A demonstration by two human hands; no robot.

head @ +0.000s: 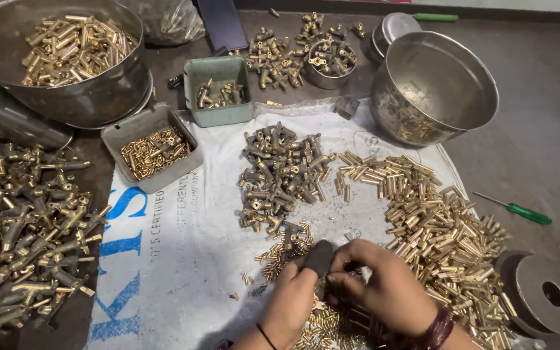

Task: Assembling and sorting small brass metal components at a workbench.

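- Down at the bottom of the head view, the left hand (291, 299) is closed around a dark tool (319, 256), held upright over the work
- right hand (384, 285): fingers pinched together on a small part beside the tool, too hidden to name, both hands touching
- brass sleeves (435, 220) heaped just right, likely for easy reach
- dark fittings (280, 175) piled above on the white sack (183, 259)
- steel bowl (432, 87) and green screwdriver (520, 210) lie well apart

Glossy brass tubes (435, 214) and duller metal fittings (280, 172) lie on rough woven white sacking (189, 246) beside dull steel bowls (432, 87).
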